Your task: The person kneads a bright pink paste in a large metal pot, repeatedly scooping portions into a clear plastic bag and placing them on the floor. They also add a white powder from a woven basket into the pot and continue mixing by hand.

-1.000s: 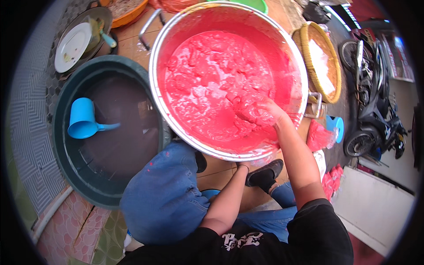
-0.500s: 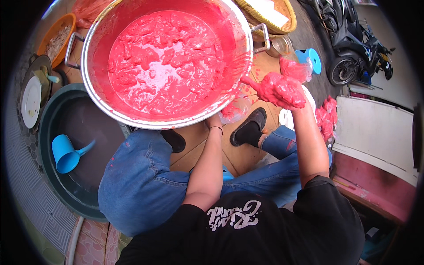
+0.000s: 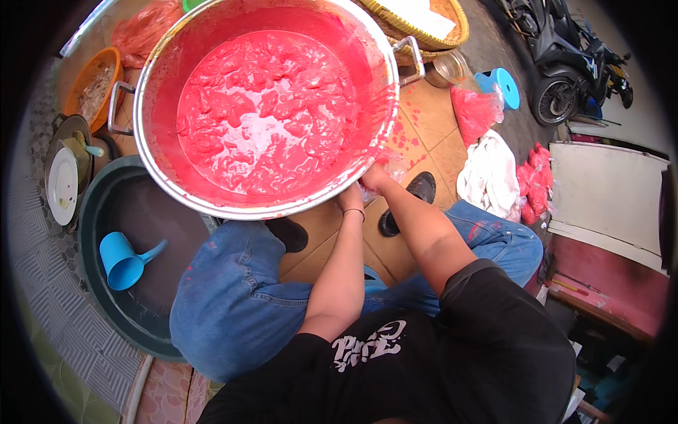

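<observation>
A wide metal pot [image 3: 143, 145] holds wet pinkish-red, lumpy paste [image 3: 272, 116]. My left hand [image 3: 349, 198], a thin band at its wrist, reaches under the near right rim, which hides its fingers. Close beside it, just outside the same rim, my right hand [image 3: 375, 178] is closed on a clear plastic bag [image 3: 395, 167], part of which shows on either side of it. Most of the bag, and whatever it contains, is hidden below the rim. My two hands are almost touching.
On the left, a dark green tub [image 3: 88, 247] of greyish water holds a blue dipper [image 3: 121, 260]. Filled pink bags [image 3: 537, 180] and a white cloth [image 3: 489, 173] lie to the right. Red drips spot the tiles [image 3: 417, 113]. A blue stool [image 3: 503, 86] and motorbikes [image 3: 558, 85] stand beyond.
My right hand has come down and left from beside the pot to the bag under the rim. The big pink lump that covered it is out of sight. My left hand stays under the rim.
</observation>
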A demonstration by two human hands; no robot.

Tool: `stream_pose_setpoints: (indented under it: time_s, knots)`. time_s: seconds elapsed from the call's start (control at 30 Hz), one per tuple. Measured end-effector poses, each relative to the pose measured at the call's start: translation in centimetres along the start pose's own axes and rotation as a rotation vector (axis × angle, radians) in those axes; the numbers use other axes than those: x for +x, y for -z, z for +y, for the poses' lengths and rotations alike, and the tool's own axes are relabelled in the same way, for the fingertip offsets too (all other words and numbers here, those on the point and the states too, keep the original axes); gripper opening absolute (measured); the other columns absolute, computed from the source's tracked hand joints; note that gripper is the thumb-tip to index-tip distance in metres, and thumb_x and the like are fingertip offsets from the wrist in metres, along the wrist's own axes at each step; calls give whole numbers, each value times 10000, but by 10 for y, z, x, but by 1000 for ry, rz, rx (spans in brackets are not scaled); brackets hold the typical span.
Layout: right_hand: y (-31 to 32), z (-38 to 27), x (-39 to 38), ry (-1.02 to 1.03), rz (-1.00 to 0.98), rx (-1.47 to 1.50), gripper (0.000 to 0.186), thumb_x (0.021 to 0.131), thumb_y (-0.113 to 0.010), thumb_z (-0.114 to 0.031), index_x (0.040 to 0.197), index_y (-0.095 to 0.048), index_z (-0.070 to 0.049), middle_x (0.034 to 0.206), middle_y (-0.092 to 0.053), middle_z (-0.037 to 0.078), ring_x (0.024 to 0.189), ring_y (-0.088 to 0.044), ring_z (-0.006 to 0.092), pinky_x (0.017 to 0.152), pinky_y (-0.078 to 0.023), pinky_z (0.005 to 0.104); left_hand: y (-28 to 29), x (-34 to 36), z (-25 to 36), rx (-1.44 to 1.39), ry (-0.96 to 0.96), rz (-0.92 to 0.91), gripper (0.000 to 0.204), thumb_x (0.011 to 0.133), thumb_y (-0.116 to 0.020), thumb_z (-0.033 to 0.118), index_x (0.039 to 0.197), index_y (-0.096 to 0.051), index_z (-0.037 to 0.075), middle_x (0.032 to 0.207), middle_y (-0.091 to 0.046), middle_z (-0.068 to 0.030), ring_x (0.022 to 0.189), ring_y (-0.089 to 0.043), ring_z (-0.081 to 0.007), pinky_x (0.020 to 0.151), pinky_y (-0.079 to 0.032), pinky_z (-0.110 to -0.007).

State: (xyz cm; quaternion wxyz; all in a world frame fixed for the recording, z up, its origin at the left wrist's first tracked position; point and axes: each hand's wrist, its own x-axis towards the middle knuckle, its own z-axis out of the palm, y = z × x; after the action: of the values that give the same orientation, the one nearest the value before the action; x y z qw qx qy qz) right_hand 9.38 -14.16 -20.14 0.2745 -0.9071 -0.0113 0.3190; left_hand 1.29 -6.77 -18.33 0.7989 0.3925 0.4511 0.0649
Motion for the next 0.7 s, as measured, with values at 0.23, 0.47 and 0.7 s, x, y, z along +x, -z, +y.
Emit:
stream_pose_setpoints:
  time_s: [0.23,0.47,0.7]
  knots:
    - [97,-103,-53,5,-506,-35,295,785,-621,-77,1066,-597,10,983,-645,101,867,-614,149,787,-493,276,20,38,-60,532,-169,141,393,861,-491,278,1129,-546,-4,1182,-547,-152,1085,-503,-276,924,-377,-359]
    - [205,-214,-98,211,-298,415,186,856,-565,-132,975,-606,6,933,-642,87,845,-619,157,748,-494,264,14,10,-37,376,-40,125,412,850,-505,262,1166,-516,-1,1229,-518,-159,1132,-474,-289,957,-358,-357]
    - [69,-272,109,518,-55,-640,488,736,-591,-90,1213,-531,-173,1082,-608,153,979,-598,284,844,-467,361,15,8,-41,505,-19,86,375,884,-450,244,1163,-508,2,1234,-507,-167,1143,-455,-306,965,-348,-364]
